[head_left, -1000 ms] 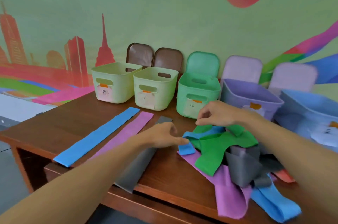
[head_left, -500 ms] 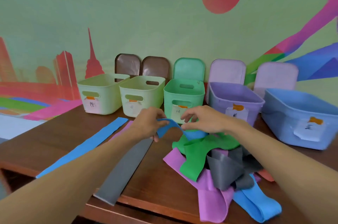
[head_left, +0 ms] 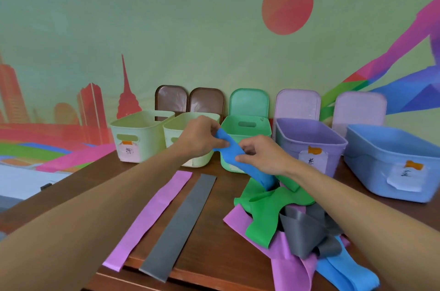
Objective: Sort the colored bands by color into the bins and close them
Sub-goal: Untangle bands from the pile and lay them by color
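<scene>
1. Head view, grip: the left hand [head_left: 200,138] pinches the upper end of a blue band [head_left: 232,148] between thumb and fingers. The right hand [head_left: 259,155] pinches the same band just below it. Both hands are clamped on the band.
2. Head view, position: the band slants down from the hands, in front of the green bin [head_left: 247,124], into the pile of mixed bands [head_left: 273,207] on the table [head_left: 221,195]. Its lower end is tucked among green folds.
3. Procedure: draw the band up and away with one steady pull. If the green band rises with it, free the right hand and press the pile down.
4. Destination: the blue bin [head_left: 392,160] stands open at the far right, well apart from the hands. A purple strip [head_left: 154,214] and a grey strip [head_left: 183,219] lie flat side by side, so smoothing the band flat first is probably intended.
</scene>
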Demonstrator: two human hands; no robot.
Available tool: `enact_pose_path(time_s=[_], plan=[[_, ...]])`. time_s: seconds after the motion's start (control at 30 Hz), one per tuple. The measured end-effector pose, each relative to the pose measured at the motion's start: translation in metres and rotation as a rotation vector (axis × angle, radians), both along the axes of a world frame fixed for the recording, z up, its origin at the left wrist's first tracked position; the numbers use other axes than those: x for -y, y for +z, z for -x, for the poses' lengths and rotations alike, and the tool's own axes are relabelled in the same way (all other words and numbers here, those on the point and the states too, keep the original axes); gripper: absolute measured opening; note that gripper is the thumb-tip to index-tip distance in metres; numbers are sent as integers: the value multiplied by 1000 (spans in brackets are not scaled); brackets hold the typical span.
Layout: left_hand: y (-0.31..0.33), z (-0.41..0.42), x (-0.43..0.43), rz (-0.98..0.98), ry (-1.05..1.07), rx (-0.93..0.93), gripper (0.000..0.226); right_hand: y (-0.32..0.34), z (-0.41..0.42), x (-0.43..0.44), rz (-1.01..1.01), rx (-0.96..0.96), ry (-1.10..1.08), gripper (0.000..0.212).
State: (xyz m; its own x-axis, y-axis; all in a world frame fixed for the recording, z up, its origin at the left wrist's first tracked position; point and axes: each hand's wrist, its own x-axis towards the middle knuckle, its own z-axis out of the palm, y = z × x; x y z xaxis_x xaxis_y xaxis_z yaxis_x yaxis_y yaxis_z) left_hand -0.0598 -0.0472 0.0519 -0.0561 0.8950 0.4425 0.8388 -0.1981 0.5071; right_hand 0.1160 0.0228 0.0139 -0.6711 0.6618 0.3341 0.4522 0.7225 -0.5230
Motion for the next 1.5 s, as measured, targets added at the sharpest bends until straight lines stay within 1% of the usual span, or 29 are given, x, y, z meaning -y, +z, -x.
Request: enact_pose_path(time_s=[0.07, 0.13, 0.27, 0.33, 0.4, 0.47, 0.57, 0.67, 0.73, 0.77, 0.83, 0.87, 0.93, 0.97, 1.0, 1.1, 1.13, 1.2, 1.27, 1.43, 1.5], plan=[[9, 0, -1, 15, -51, 23, 22, 9, -2, -1, 0, -17, -15, 13], [15, 0, -2, 45, -120, 130, 18, 21, -8, -1, 49, -40, 2, 3], [26, 3, -6, 100, -152, 296, 18, 40, -19, -5, 146, -39, 7, 21], [33, 2, -11, 82, -169, 403, 13, 47, -21, -8, 187, -64, 41, 16], [43, -2, -19, 4, -185, 527, 14, 55, -19, -10, 214, -126, 63, 5], [55, -4, -26, -47, -192, 594, 13, 66, -15, -13, 193, -218, 40, 12], [70, -4, -32, -45, -182, 632, 14, 81, -6, -14, 161, -373, 16, 19], [75, -4, -37, -47, -207, 695, 15, 91, 5, -13, 139, -467, 10, 20], [73, -5, -39, -80, -215, 759, 19, 94, 12, -11, 112, -492, -10, 12], [72, -4, -40, -97, -221, 795, 25, 95, 15, -11, 100, -508, -29, 7], [67, -2, -40, -107, -233, 853, 40, 98, 21, -11, 91, -558, -74, 4], [64, 0, -38, -103, -245, 862, 49, 99, 22, -10, 97, -584, -92, 1], [55, 1, -33, -61, -322, 837, 61, 103, 25, -7, 116, -644, -121, 8], [48, 0, -30, -14, -357, 819, 63, 105, 26, -5, 127, -677, -128, 9], [42, -1, -27, 37, -373, 811, 61, 107, 27, -3, 131, -705, -133, 8], [20, -4, -18, 178, -403, 768, 38, 114, 34, 4, 127, -768, -149, 4], [13, -4, -17, 201, -398, 756, 35, 117, 36, 6, 120, -779, -156, 4], [5, -5, -15, 204, -332, 771, 40, 122, 41, 10, 111, -793, -170, 4], [6, -6, -10, 201, -280, 772, 40, 126, 45, 15, 109, -804, -173, 3], [10, -1, 5, 210, -310, 792, 26, 136, 54, 28, 116, -878, -173, 9], [8, 5, 12, 209, -312, 810, 25, 139, 57, 33, 143, -923, -188, 7]])
